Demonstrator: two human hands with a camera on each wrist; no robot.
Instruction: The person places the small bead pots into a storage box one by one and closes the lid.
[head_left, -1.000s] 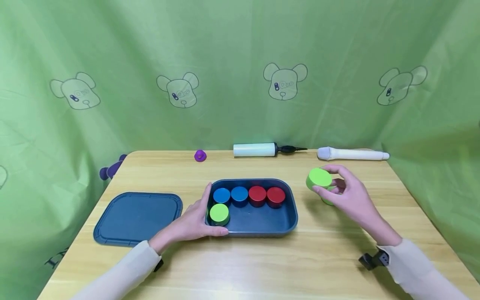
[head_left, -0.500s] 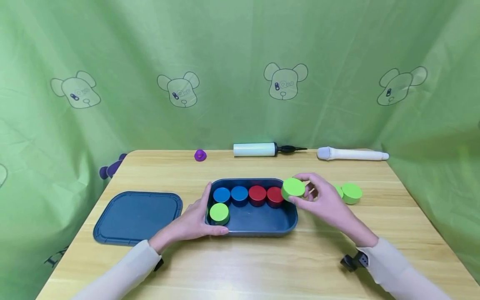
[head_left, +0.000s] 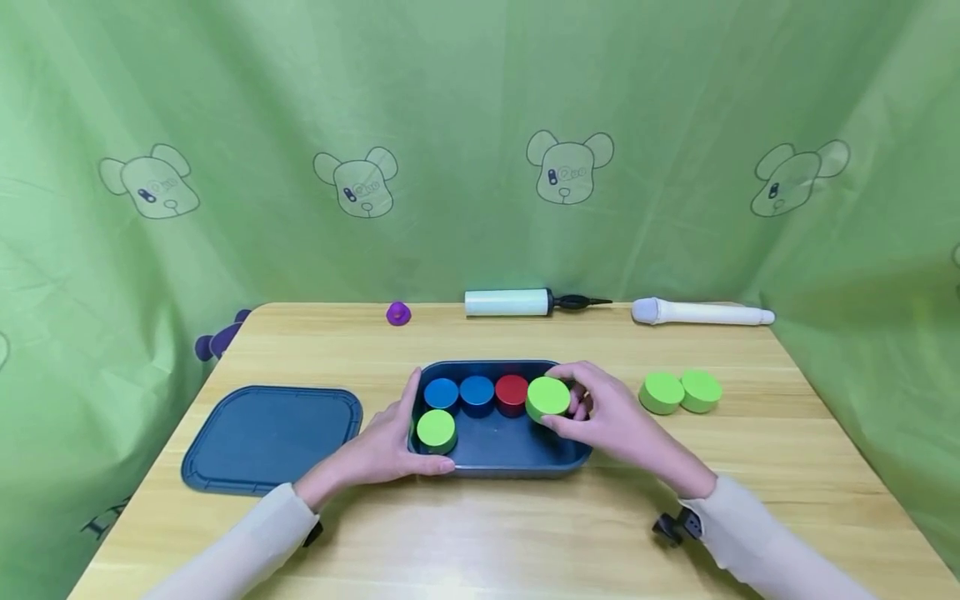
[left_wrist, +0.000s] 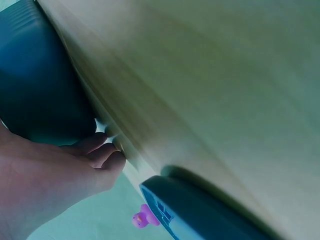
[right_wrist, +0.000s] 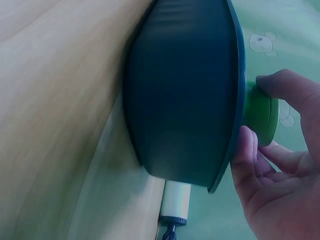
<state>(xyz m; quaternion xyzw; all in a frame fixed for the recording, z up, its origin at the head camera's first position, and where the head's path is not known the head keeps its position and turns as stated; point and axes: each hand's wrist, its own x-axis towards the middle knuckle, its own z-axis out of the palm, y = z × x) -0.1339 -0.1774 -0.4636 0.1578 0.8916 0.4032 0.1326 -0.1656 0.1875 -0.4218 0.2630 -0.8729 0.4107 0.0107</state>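
A round green block (head_left: 547,397) is over the right end of a dark blue box (head_left: 498,447), its top higher than the rim. The right hand (head_left: 611,418) pinches it by the edge. Its bottom is hidden. The left hand (head_left: 377,447) is stretched around the box's left end and holds it. In the box, two blue blocks (head_left: 477,392) and a red block (head_left: 512,390) make a row at the back. A second green block (head_left: 437,428) sits in the front left corner. Two more green blocks (head_left: 662,390) sit on the table (head_left: 465,533) to the right. A flat blue lid (head_left: 273,439) lies to the left. Along the back are a purple duck (head_left: 398,313), a pale pump (head_left: 507,302) and a white stick (head_left: 708,313).
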